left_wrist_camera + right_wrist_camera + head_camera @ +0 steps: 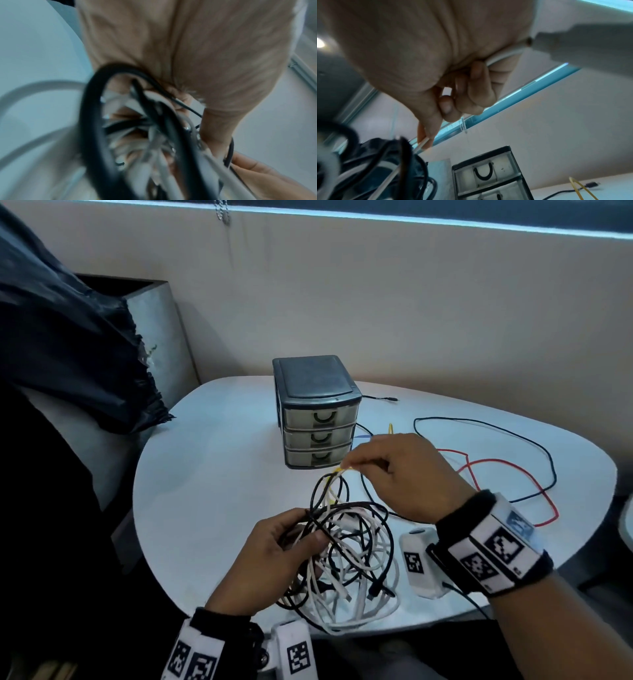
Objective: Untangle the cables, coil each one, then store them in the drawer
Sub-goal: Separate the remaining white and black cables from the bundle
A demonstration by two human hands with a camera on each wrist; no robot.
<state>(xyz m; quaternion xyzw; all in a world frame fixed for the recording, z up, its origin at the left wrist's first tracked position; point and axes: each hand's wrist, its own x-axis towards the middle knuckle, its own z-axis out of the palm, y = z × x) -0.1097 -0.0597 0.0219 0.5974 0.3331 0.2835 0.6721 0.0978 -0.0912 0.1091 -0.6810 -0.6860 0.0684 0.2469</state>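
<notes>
A tangle of black and white cables hangs over the white table's near edge, and my left hand grips it from the left side. In the left wrist view the fingers curl round the cable bundle. My right hand pinches a thin yellow cable between thumb and forefinger, just above the tangle. The right wrist view shows that pinch on the pale strand. A grey three-drawer unit stands behind, all drawers shut, also in the right wrist view.
Red cable and dark blue cable loops lie spread on the table's right side. A thin black cable lies behind the drawers. A black plastic bag hangs at the left by a grey bin.
</notes>
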